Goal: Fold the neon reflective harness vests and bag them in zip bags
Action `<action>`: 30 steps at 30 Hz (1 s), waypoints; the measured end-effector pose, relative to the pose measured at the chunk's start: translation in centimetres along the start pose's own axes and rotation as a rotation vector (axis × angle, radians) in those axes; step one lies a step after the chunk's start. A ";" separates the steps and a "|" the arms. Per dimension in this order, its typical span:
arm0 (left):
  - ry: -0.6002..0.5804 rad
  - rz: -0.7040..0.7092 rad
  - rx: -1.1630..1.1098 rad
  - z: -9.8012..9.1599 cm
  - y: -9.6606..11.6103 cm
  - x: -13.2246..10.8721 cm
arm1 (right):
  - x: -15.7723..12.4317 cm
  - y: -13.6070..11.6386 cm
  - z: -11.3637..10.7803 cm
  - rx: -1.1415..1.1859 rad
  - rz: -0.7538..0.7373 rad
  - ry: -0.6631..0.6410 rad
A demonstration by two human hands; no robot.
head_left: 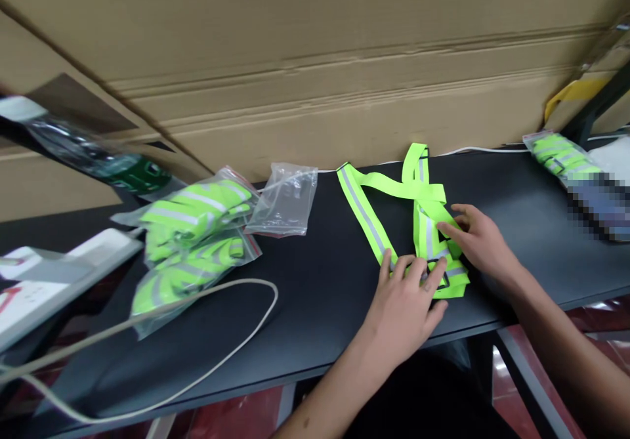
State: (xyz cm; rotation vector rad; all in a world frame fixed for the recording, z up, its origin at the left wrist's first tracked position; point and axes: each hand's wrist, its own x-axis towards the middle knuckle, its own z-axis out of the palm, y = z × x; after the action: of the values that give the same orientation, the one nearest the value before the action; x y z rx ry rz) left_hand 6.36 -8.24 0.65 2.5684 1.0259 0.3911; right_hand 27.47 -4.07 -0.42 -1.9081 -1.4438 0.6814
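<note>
Reading the clock from the middle of the neon strap harness (424,229), with twelve pointing away from you, the harness lies spread on the dark bench (315,308), slightly right of the middle of your view. Its bands carry grey strips, and one long band slants out toward eleven o'clock. Your left hand (403,304) is at six o'clock, palm down over the near end; its fingers are well spread, resting on the bands and closed around nothing that you can see. A black buckle (444,283) shows beside them, at about five. Your right hand (480,239) is at three o'clock, half open: the thumb lies on the edge of a band, the forefinger a little apart from it. You cannot tell whether that band is pinched, since the other fingers are partly hidden.

At nine o'clock lies a flat clear bag (288,199). Farther out that way, two bagged neon bundles (197,212) overlap, with a bottle (135,171) just beyond them. A pale cable (275,292) loops at eight. Between two and three, well apart, is another bagged bundle (561,153), near a pixelated object (603,203). Cardboard (315,19) stands at twelve.
</note>
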 end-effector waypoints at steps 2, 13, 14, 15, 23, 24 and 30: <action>-0.006 -0.020 0.029 -0.1 0.2 0.2 | 0.8 -0.1 -0.9 0.059 0.050 -0.085; 0.008 -0.024 -0.051 -0.3 -0.2 0.6 | 2.3 -3.2 0.0 0.738 0.209 -0.388; 0.008 -0.023 -0.047 -0.2 -0.2 0.6 | 2.6 -3.0 0.3 0.710 0.193 -0.380; 0.007 -0.022 -0.043 -0.2 -0.2 0.5 | 2.9 -2.7 0.6 0.672 0.172 -0.370; 0.017 -0.015 -0.024 0.1 -0.2 0.4 | 3.0 -2.2 0.3 0.376 -0.015 -0.317; 0.016 -0.015 -0.024 0.1 -0.2 0.4 | 2.9 -2.6 0.3 0.408 -0.004 -0.342; 0.012 -0.025 -0.040 -0.1 -0.3 0.3 | 3.5 -3.4 1.1 0.729 0.140 -0.541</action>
State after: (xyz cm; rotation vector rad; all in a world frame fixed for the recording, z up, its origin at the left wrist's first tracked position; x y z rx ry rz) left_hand 6.33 -7.83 0.68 2.5182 1.0427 0.4162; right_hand 25.39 0.13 1.34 -1.2949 -1.1126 1.6250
